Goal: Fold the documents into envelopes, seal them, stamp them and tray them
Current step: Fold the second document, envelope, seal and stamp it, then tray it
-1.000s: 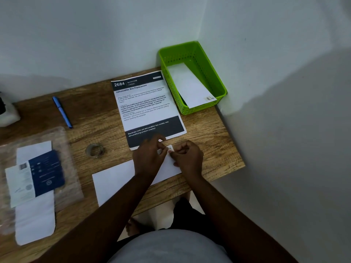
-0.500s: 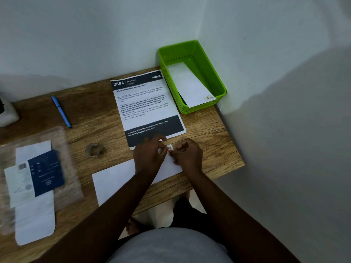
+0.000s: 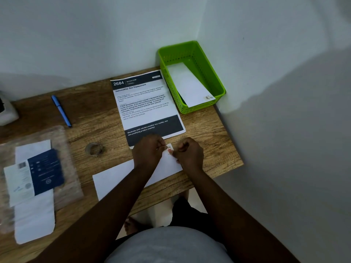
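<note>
Desk [image 3: 218, 128], wood-grain, set into a corner of pale walls; contents listed from the left.

White object [image 3: 6, 112] at the far left edge: cut off by the frame, kind not identifiable.

Clear plastic sleeve [image 3: 62, 141], crinkled, with white envelopes [image 3: 34, 221] lying on it; across them a navy-and-white printed card [image 3: 38, 177] with a QR-style code, its text too small and blurred to read.

Blue pen [image 3: 61, 110], lying slantwise toward the back wall.

Roll of clear tape [image 3: 94, 149], flat on the wood, just left of centre.

Printed sheet [image 3: 144, 105], centre back. Legible: "2684", "BEDROOM", "Dehumidifier Box Replacement"; dark footer band reads "Wardrobe (with old dehumidifier box inside), new dehumidifying product (nearby)". Its near edge is hidden by the hands.

White envelope [image 3: 117, 177], at the front edge of the desk, largely covered by the left forearm.

Left hand [image 3: 149, 151], fingers curled, and right hand [image 3: 190, 152], likewise curled: both pinch a small stamp [image 3: 169, 148] at the envelope's far right corner. Stamp shows red and dark marks, unreadable; whether it touches the paper cannot be told.

Green perforated tray [image 3: 207, 67], back right corner, holding one white envelope [image 3: 188, 86] propped aslant, with a small stamp [image 3: 208, 97] at its near corner, design indistinct.
</note>
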